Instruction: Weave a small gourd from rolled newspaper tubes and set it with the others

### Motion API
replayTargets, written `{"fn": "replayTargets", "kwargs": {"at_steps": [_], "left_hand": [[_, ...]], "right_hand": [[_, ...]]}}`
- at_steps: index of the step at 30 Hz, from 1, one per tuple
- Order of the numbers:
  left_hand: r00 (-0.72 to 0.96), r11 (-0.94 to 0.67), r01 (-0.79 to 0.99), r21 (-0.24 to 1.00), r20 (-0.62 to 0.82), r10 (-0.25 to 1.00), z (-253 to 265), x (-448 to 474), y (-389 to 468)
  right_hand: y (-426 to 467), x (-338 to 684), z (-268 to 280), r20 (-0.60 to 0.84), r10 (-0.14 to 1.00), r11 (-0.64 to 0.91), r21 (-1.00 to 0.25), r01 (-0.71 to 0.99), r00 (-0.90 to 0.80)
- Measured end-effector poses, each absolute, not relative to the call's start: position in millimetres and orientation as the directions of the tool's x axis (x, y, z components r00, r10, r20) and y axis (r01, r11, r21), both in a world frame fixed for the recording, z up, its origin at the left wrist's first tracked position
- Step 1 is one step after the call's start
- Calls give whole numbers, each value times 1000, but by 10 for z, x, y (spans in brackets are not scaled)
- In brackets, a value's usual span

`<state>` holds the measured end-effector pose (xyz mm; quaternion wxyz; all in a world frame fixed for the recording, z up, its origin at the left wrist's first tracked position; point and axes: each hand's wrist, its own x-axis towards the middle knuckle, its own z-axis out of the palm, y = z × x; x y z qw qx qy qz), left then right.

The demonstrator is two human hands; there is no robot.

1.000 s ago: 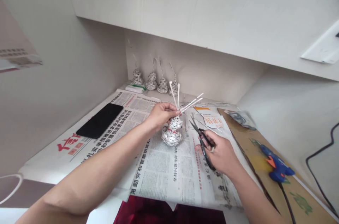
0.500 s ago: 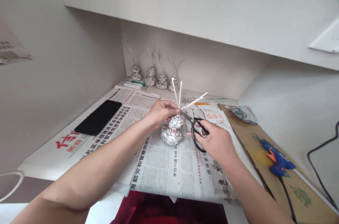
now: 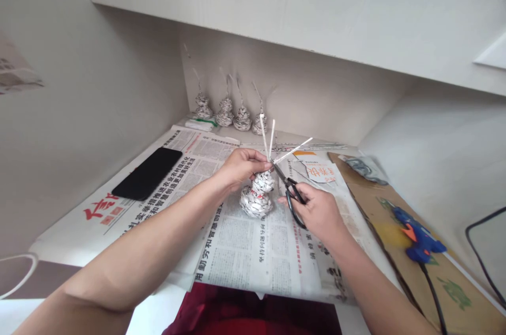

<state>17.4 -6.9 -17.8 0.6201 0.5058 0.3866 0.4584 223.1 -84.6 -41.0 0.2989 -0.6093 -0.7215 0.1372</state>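
Newspaper (image 3: 241,261) leaves some room lower centre, cardboard (image 3: 399,235) edging the right; your left hand (image 3: 245,167) pinches the woven gourd (image 3: 256,203) up top, right hand (image 3: 319,209) curled round scissors (image 3: 288,183).

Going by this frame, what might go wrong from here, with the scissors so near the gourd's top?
The scissors in the right hand point close to the fingertips of the left hand, so a slip might nick a finger.

The white strips meet at the top of the woven gourd, beside the blades, so a badly placed cut could catch the weave.
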Motion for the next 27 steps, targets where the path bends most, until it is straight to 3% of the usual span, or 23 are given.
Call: {"fn": "replayTargets", "kwargs": {"at_steps": [5, 12, 14, 19, 22, 25, 27], "left_hand": [[296, 83, -175, 981, -28, 955, -165, 184, -86], [287, 67, -157, 985, -20, 958, -159, 159, -67], [290, 57, -157, 986, -9, 957, -155, 150, -66], [315, 38, -168, 985, 17, 949, -154, 147, -77], [338, 25, -171, 985, 34, 941, -157, 159, -95], [349, 31, -159, 987, 27, 937, -145, 178, -134], [364, 38, -147, 988, 19, 931, -128, 191, -167]], "right_hand": [[-897, 2199, -474, 245, 967, 217, -636, 741, -74], [-999, 2412, -425, 295, 954, 140, -597, 789, 54], [-1000, 2573, -423, 307, 948, 87, -497, 863, 81], [-939, 3038, -513, 239, 967, -67, -96, 993, 88], [-901, 3190, -534, 217, 967, -140, 15, 990, 134], [-879, 3049, -439, 265, 955, -106, -107, 989, 131], [-851, 2784, -332, 307, 950, 70, -402, 913, 63]]}}
